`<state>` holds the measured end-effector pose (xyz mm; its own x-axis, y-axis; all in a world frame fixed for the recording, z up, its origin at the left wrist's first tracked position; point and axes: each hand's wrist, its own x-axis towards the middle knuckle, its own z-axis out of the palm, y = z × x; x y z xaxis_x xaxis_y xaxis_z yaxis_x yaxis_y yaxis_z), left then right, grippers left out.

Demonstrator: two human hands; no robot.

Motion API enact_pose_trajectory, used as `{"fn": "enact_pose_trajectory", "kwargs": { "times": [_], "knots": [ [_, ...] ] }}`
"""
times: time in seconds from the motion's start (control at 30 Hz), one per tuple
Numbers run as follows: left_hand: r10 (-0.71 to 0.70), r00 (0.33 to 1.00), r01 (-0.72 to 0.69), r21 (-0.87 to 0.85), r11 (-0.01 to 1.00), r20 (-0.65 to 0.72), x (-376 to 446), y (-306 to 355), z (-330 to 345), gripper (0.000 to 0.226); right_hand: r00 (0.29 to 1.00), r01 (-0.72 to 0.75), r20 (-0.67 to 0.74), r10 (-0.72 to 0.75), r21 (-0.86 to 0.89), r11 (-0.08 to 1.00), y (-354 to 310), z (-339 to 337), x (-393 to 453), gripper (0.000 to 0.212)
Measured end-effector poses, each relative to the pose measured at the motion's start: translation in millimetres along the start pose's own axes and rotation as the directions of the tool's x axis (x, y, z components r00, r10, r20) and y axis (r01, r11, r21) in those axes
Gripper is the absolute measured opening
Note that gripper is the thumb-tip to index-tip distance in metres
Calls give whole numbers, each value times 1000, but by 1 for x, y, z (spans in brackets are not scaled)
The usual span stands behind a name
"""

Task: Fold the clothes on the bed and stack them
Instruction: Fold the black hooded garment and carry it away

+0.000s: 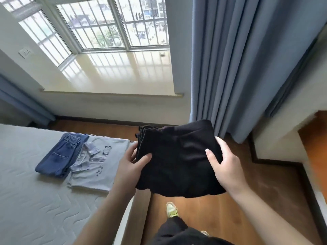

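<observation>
1. Holding a folded black garment [178, 160] in the air, the person stands beside the bed [26, 188], with the garment over the wooden floor [203, 214] just off the bed's right edge.
2. At the garment's 9 o'clock edge, the left hand [131, 165] grips it, thumb on top and the other fingers curled underneath the stacked layers.
3. At its 3 o'clock edge, the right hand [224, 161] clamps it, thumb pressed on the top face and the remaining fingers wrapped behind.
4. On the bed, at 9 o'clock from the black garment, lies a grey T-shirt [104, 167] spread flat with a small panda print.
5. Folded blue jeans [60, 156] rest partly on the T-shirt's left side, waistband toward 12 o'clock.
6. A smaller pale folded piece [85, 160] lies on the T-shirt just beside the jeans; what it is cannot be told.
7. At 12 o'clock stand a barred window [106, 23] and its sill; blue curtains [238, 68] hang at 1 o'clock.
8. A shoe [171, 209] shows at 6 o'clock.
</observation>
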<state>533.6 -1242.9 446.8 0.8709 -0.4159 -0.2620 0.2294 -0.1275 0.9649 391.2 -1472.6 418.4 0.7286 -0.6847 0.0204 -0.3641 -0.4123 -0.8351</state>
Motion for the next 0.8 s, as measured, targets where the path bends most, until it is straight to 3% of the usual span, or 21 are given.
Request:
{"fn": "enact_pose_trajectory", "kwargs": {
  "times": [0.47,0.8],
  "knots": [
    [30,991,-45,-109,993,-129,174,27,-77,53,985,97,142,-95,-8,995,-73,99,189,47],
    [2,955,-48,-148,988,-297,274,39,-92,57,954,109,277,-118,46,993,-102,156,312,42]
  ]
}}
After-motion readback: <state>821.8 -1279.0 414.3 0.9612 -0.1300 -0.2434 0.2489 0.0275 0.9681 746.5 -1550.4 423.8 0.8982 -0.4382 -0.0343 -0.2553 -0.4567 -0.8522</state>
